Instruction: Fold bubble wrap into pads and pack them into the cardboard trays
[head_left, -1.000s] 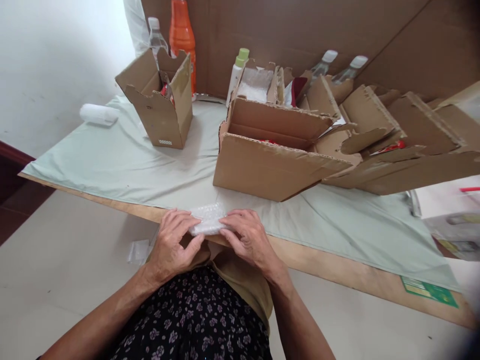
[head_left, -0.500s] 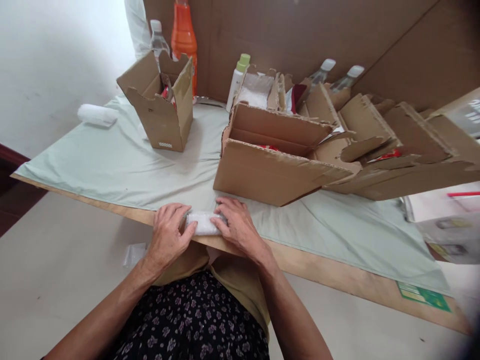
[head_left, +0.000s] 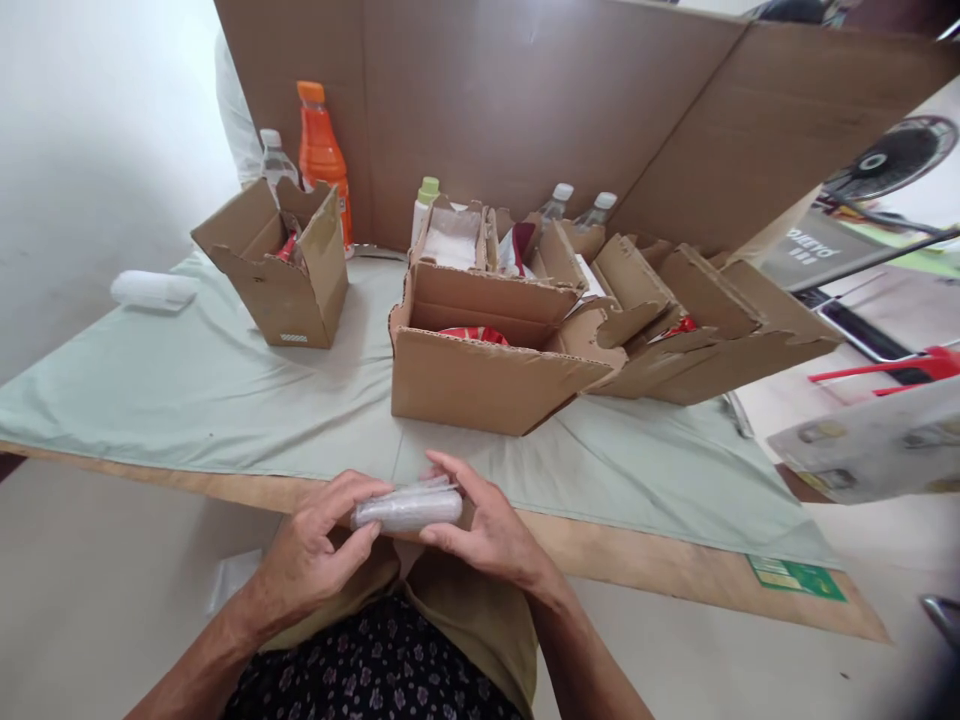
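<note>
A small white, see-through bundle that looks like rolled bubble wrap [head_left: 409,508] lies crosswise at the table's front edge. My left hand [head_left: 319,545] grips its left end, thumb in front and fingers over the top. On the right end, my right hand [head_left: 491,530] has its thumb at the front and its fingers curved behind. A loose flap of plastic stands up along the bundle's top. Whatever may be inside the roll is hidden.
A cardboard box [head_left: 465,375] holding red packets stands just beyond my hands, with more cut boxes [head_left: 675,350] to its right. Another box [head_left: 292,290] and a white roll [head_left: 154,290] are at left. Behind stand an orange bottle [head_left: 322,150] and clear bottles.
The bundle has been tipped up from the tabletop, and a plastic flap now shows along its top. My right hand's fingers have opened wider around it. The camera view has shifted.
</note>
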